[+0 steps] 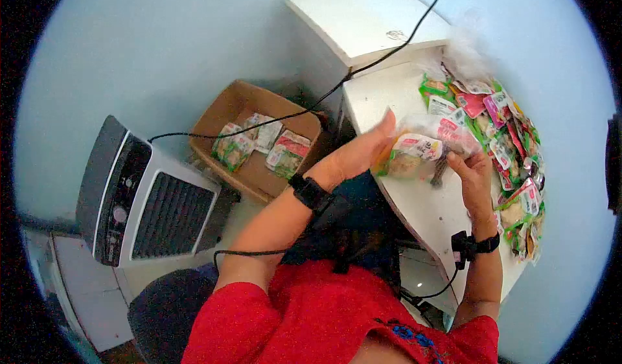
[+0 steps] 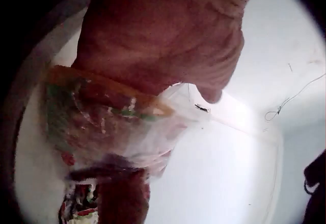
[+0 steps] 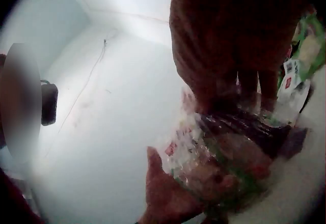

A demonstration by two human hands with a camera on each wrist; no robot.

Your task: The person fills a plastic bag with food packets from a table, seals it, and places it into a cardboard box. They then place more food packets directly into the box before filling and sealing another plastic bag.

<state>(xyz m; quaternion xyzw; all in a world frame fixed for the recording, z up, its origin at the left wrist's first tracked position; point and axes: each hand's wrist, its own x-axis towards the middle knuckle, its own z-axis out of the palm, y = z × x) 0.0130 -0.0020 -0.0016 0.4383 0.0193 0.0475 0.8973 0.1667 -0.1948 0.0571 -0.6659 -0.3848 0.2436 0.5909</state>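
Note:
Over the white desk, my right hand (image 1: 473, 173) pinches clear plastic food packets (image 1: 414, 153) between its thumb and fingers. The front packet has a white label with dark and red print and a green edge; a red-and-white label shows behind it. A dark strip lies at its lower right, near the right thumb. My left hand (image 1: 366, 150) is at the packets' left side, thumb raised and apart from them. In the right wrist view, the left palm (image 3: 170, 196) lies against the packets' underside; its fingers are mostly hidden behind them.
A large heap of similar packets (image 1: 499, 124) covers the desk's right side against the wall, with a clear bag (image 1: 470, 53) behind. A cardboard box (image 1: 259, 179) holds several packets at left. An air cooler (image 1: 149, 195) stands beside it. A black cable (image 1: 389, 50) crosses the view.

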